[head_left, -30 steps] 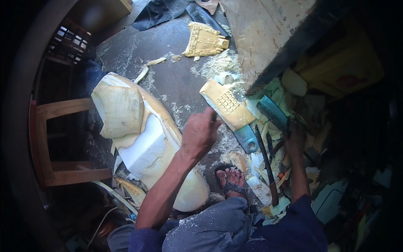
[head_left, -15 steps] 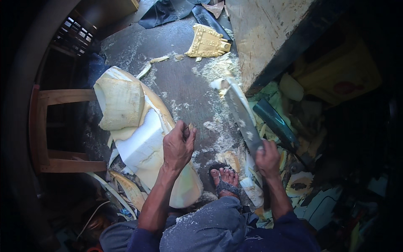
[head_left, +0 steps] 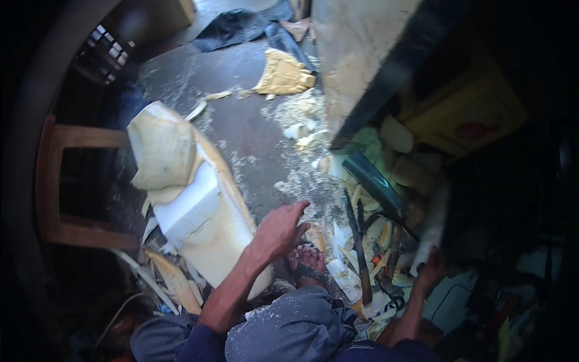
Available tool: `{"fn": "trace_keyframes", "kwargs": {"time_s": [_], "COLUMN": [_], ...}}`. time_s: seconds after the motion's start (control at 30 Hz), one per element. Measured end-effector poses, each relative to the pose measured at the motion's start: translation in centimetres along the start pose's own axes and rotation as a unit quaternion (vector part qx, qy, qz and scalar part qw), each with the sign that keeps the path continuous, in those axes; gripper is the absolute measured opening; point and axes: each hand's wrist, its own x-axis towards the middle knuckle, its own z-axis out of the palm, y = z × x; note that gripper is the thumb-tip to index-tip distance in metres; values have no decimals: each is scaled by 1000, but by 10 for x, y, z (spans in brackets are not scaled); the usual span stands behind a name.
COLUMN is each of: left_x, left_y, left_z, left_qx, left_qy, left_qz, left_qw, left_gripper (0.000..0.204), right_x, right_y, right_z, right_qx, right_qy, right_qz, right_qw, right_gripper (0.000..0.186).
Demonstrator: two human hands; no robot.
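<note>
My right hand (head_left: 429, 270), off to the right above the scraps, is closed around the lower end of a long, flat, pale grey blade-like strip (head_left: 435, 220), blurred by motion. My left hand (head_left: 282, 230) hovers above my sandalled foot, index finger stretched out and thumb apart, with nothing visible in it. Left of that hand lies a long, seat-shaped foam piece (head_left: 232, 250) in cream and yellow. A white foam block (head_left: 190, 202) is set into its middle, and a curved foam hump (head_left: 163, 148) rises at its far end.
Foam crumbs cover the dark board. Beyond lie a yellow ribbed piece (head_left: 283, 73) and black sheet material (head_left: 232, 29). A wooden frame (head_left: 90, 240) stands left. At right are a large panel (head_left: 362, 54), a dark green tube (head_left: 375, 181), a long brown-handled tool (head_left: 362, 265) and foam offcuts.
My right hand has swung the strip from over the board to the right. My left hand has moved right and down, its pinched fingers now apart. The whole view has shifted slightly.
</note>
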Motion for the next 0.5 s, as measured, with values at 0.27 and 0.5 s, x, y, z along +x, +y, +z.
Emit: {"fn": "trace_keyframes", "kwargs": {"time_s": [0.27, 0.5], "left_x": [-33, -63], "left_y": [-46, -84], "left_z": [-94, -106], "left_qx": [17, 14], "left_qy": [150, 273], "left_qz": [-255, -148], "left_qw": [955, 951], "left_gripper": [30, 52], "right_x": [75, -5], "right_y": [109, 78], "right_z": [-18, 11], "right_qx": [15, -53], "right_qy": [-23, -10], "right_qz": [-6, -130], "right_qw": [1000, 990], "right_gripper": [47, 48]}}
